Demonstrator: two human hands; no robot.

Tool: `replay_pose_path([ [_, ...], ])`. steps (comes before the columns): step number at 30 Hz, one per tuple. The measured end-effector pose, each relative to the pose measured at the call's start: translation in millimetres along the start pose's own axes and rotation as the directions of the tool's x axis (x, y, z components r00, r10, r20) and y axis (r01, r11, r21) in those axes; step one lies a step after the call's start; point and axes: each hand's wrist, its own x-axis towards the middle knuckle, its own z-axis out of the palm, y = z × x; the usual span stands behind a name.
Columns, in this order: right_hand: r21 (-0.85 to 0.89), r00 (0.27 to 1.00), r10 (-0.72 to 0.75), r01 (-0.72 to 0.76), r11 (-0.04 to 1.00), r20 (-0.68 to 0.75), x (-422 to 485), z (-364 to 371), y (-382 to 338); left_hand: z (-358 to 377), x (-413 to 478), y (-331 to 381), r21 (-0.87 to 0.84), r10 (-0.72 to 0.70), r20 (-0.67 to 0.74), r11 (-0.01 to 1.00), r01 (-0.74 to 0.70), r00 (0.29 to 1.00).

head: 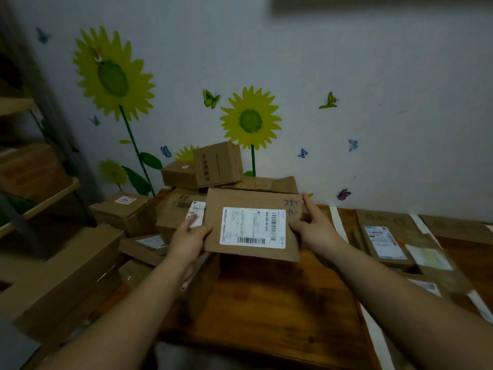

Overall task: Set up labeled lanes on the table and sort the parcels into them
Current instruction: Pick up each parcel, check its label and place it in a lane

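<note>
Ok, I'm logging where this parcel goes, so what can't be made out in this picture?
Head view only:
1. Print on the held parcel, on its white label: too small and blurred to read.
2. Its handwritten mark: faint, blurred, right beside the right hand.
3. The small label on the box behind: partly covered by the left hand.
4. Writing on the lane cards: blurred, outer one cut by the frame edge.
5. Labels on the right-lane parcels: motion-blurred.

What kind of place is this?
Probably a home parcel-sorting room: stacked cardboard parcels, white tape strips dividing the wooden table, sunflower decals. Left hand and right hand grip a labeled parcel.
</note>
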Motion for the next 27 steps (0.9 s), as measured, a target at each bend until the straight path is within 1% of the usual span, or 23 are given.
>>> replay_pose_path([
  [1, -0.002, 0.998, -0.025, 0.025, 1.000, -0.051, -1, -7, -4, 7, -4, 1, 0.056, -0.014, 0.054, 0.998, 0.011, 0.998],
  [3, -0.034, 0.990, -0.071, 0.068, 0.997, -0.122, -1, -19, -7, 22, -9, -1, 0.043, -0.047, 0.078, 0.998, 0.043, 0.996],
  [4, -0.072, 0.991, -0.080, 0.073, 0.995, -0.107, -1, -26, -6, 32, -13, -3, 0.007, -0.057, 0.078, 0.998, 0.057, 0.995],
  [6, -0.143, 0.997, -0.071, 0.068, 0.987, -0.020, -3, -38, -3, 49, -19, -8, -0.037, -0.065, 0.081, 0.997, 0.069, 0.995],
  [8, -0.127, 0.999, -0.041, 0.042, 0.991, 0.011, -3, -56, -3, 63, -30, -10, -0.007, -0.052, 0.106, 0.999, 0.053, 0.993],
  [11, -0.125, 0.999, -0.018, 0.024, 0.992, 0.051, -5, -82, -6, 69, -29, -13, 0.070, 0.000, 0.088, 0.998, -0.006, 0.996],
  [12, -0.133, 0.997, -0.015, 0.025, 0.991, 0.076, -7, -89, -6, 70, -28, -12, 0.127, 0.020, 0.094, 0.991, -0.032, 0.995],
  [14, -0.142, 0.996, -0.030, 0.043, 0.989, 0.089, -13, -96, -5, 77, -36, -11, 0.311, 0.025, 0.199, 0.946, -0.088, 0.980],
  [15, -0.133, 0.997, -0.060, 0.066, 0.989, 0.050, -16, -96, -5, 82, -41, -13, 0.386, -0.002, 0.255, 0.917, -0.100, 0.967],
  [16, -0.099, 0.996, -0.084, 0.081, 0.992, -0.027, -17, -97, -5, 86, -46, -14, 0.422, -0.020, 0.289, 0.900, -0.109, 0.957],
  [18, -0.010, 0.978, -0.072, 0.071, 0.997, -0.198, -22, -97, -6, 95, -54, -17, 0.362, -0.017, 0.312, 0.927, -0.102, 0.950],
  [19, -0.017, 0.971, -0.068, 0.066, 0.998, -0.230, -28, -96, -6, 99, -56, -19, 0.319, -0.014, 0.320, 0.943, -0.094, 0.947],
  [20, -0.067, 0.976, -0.079, 0.067, 0.995, -0.201, -34, -94, -4, 104, -58, -20, 0.266, -0.007, 0.325, 0.960, -0.085, 0.946],
  [21, -0.115, 0.987, -0.091, 0.076, 0.990, -0.133, -41, -91, -2, 108, -58, -20, 0.216, -0.010, 0.337, 0.974, -0.068, 0.941],
  [22, -0.140, 0.993, -0.091, 0.081, 0.987, -0.071, -48, -88, 1, 112, -60, -18, 0.172, 0.000, 0.353, 0.983, -0.065, 0.935],
  [23, -0.133, 0.995, -0.092, 0.085, 0.987, -0.044, -55, -85, 2, 114, -61, -15, 0.158, 0.005, 0.372, 0.985, -0.069, 0.928],
  [25, -0.118, 0.988, -0.133, 0.123, 0.985, -0.078, -64, -84, 3, 115, -60, -9, 0.161, 0.014, 0.421, 0.983, -0.090, 0.907],
  [27, -0.122, 0.978, -0.162, 0.147, 0.982, -0.131, -71, -85, -3, 113, -62, -1, 0.197, 0.045, 0.465, 0.968, -0.153, 0.884],
])
